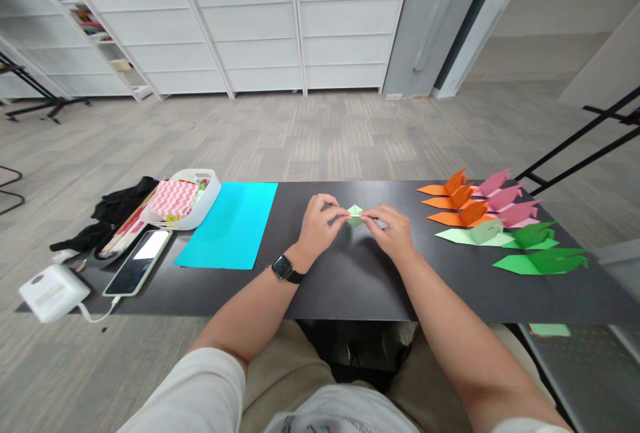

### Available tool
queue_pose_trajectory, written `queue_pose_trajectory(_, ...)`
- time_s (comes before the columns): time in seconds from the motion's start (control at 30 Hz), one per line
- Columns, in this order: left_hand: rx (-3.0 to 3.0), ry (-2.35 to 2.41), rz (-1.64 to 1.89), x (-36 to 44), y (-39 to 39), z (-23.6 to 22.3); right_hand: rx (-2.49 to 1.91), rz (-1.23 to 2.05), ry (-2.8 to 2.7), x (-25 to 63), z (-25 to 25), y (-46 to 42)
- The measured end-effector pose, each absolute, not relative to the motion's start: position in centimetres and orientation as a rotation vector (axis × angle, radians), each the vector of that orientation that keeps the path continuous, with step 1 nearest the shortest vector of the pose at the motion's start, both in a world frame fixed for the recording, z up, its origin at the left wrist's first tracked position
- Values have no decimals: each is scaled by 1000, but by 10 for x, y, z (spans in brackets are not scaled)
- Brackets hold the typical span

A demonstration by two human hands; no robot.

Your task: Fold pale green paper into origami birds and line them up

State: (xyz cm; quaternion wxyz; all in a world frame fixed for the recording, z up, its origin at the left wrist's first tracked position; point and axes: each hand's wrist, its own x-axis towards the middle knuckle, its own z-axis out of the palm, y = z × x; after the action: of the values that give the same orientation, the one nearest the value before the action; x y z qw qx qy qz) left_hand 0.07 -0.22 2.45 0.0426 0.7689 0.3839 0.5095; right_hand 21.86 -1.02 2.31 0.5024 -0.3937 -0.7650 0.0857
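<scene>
Both of my hands meet over the middle of a black table (pixel 350 279). My left hand (pixel 319 225), with a dark watch on its wrist, pinches the left side of a small folded piece of light green paper (pixel 355 213). My right hand (pixel 393 231) pinches the same paper from the right. The paper is held just above or on the tabletop; I cannot tell which. Fingers of both hands are closed on it.
Folded paper figures lie in rows at the right: orange ones (pixel 453 201), pink ones (pixel 507 203), green ones (pixel 537 253). A cyan paper sheet (pixel 230 225) lies to the left. Beyond it are a white tray of papers (pixel 183 201), a phone (pixel 137 263), a white box (pixel 53 291) and black cloth (pixel 117 209).
</scene>
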Motion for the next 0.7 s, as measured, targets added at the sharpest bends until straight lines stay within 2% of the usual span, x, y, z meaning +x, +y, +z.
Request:
queue_pose_trajectory(0.37,2313,1109,1481,2,-7,27,-1068,352,-1683,217,20,-12)
queue_pose_trajectory(0.53,1817,1087,1477,7,-5,24,-1085,384,-1562,217,19,-10)
queue_pose_trajectory(0.7,1458,898,1239,8,4,16,-1069,492,-1596,216,13,-7)
